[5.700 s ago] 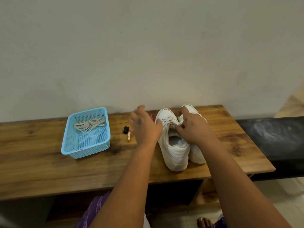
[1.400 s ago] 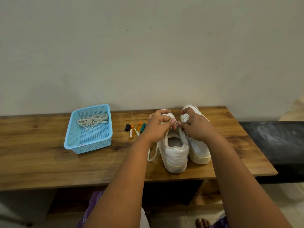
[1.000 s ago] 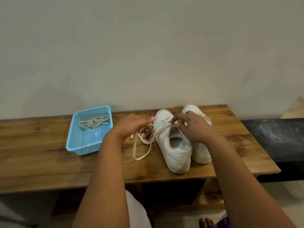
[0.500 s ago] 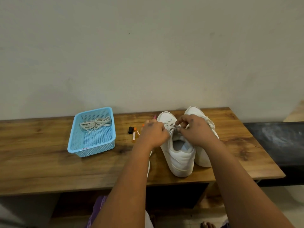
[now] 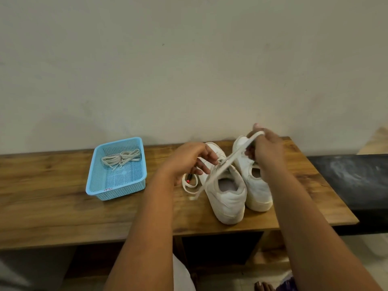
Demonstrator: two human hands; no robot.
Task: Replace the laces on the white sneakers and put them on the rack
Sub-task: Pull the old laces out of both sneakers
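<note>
Right hand (image 5: 265, 152): pinches old lace (image 5: 227, 163), drawn taut.
Left hand (image 5: 190, 160): fingers curled at the eyelets; grasp unclear.
Left sneaker (image 5: 225, 186): on bench (image 5: 52, 206).
Advice: steady shoe, pull along eyelets.

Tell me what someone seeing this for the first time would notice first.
Probably the white lace stretched taut and slanting over the left of two white sneakers, pinched high in the right hand near the wall, while the left hand works at that shoe's eyelets. Next, the blue basket on the left of the wooden bench, with a bundle of laces inside.
</note>
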